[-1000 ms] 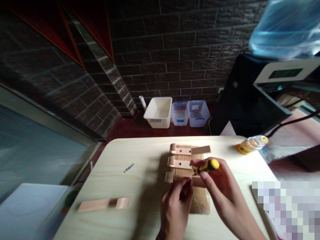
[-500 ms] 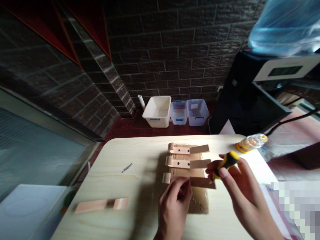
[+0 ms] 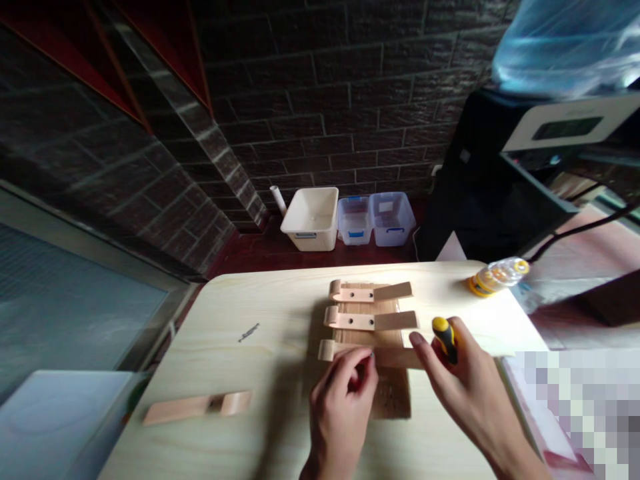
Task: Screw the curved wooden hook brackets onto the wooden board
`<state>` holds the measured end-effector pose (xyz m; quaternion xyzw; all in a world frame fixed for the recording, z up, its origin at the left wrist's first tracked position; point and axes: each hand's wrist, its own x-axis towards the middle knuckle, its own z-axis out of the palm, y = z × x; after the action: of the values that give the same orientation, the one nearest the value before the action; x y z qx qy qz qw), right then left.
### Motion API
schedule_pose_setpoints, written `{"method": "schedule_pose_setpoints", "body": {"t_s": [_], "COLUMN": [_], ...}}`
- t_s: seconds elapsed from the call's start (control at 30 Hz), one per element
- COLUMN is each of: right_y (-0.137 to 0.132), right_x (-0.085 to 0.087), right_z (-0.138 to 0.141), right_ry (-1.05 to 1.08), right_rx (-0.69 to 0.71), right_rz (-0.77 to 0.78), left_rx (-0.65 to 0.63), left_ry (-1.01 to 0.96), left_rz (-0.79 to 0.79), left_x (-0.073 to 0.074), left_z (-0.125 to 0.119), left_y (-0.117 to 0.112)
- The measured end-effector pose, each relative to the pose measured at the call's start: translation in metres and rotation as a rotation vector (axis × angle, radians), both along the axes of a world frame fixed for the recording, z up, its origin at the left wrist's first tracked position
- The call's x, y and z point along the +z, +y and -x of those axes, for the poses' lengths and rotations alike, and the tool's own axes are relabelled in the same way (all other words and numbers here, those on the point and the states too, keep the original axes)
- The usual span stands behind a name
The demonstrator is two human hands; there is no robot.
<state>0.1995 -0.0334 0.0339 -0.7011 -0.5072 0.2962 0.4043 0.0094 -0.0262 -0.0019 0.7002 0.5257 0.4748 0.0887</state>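
Observation:
On the pale wooden table lies a wooden board with three curved wooden slats laid across it. My left hand is pinched over the nearest slat, fingertips together on something I cannot make out. My right hand is to its right, fingers wrapped round a yellow-and-black screwdriver whose handle points away from me; its index finger reaches toward the nearest slat's right end.
A loose curved slat lies at the near left and a small screw left of the board. A plastic bottle lies at the far right edge. Bins stand on the floor by the brick wall; black equipment at right.
My right hand swung the screwdriver from over the middle slat out to the right and lowered it beside the board. My left hand stayed pinched at the nearest slat.

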Motion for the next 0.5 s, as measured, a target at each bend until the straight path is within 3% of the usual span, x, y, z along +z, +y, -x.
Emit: {"method": "schedule_pose_setpoints", "body": {"t_s": [0.27, 0.5], "right_y": [0.0, -0.002], "right_x": [-0.01, -0.014], "right_z": [-0.001, -0.001], "right_ry": [0.074, 0.12], "right_rx": [0.143, 0.132], "right_rz": [-0.024, -0.016], "left_rx": [-0.017, -0.006], "left_ry": [0.002, 0.017], "left_rz": [0.023, 0.026], "left_x": [-0.001, -0.002], "left_z": [0.001, -0.001], "left_y": [-0.001, -0.002]}}
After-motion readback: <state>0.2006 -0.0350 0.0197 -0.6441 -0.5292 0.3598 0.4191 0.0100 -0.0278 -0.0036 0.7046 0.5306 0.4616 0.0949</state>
